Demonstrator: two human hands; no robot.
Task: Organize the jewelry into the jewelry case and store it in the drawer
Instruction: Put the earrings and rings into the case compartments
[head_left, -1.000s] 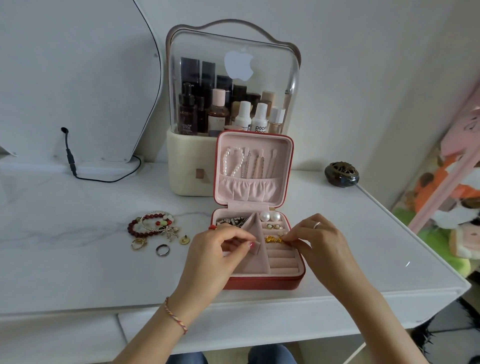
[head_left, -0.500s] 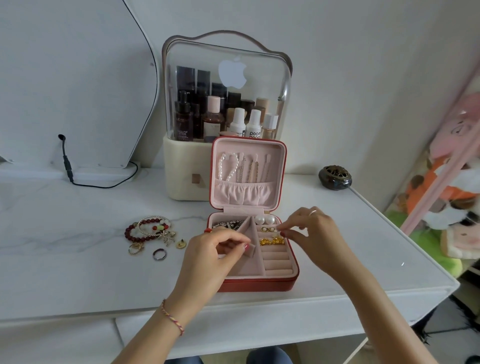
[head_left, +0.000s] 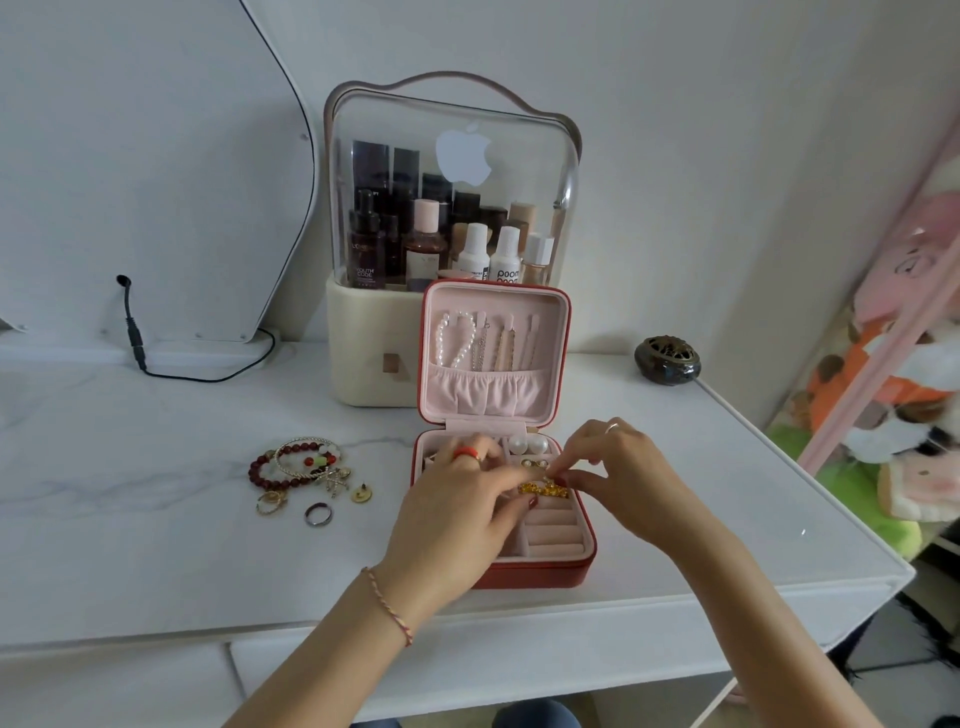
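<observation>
1. Right hand: over the tray of the open jewelry case, thumb and forefinger pinched together on the gold chain that lies across the ring rolls.
2. Left hand: over the left half of the tray, fingers bent, fingertips touching the same gold chain; a red ring sits on one finger, a braided cord on the wrist.
3. Jewelry case: red outside, pink inside, standing open on the white desk near its front edge; two pearl earrings lie in the back right compartment, a pearl strand hangs in the upright lid.
4. Loose jewelry, left of the case on the desk: bead bracelets, a plain ring, small gold pieces.
5. Behind the case: a clear-lidded cosmetics box holding bottles.
6. Right rear of the desk: a small dark round pot.
</observation>
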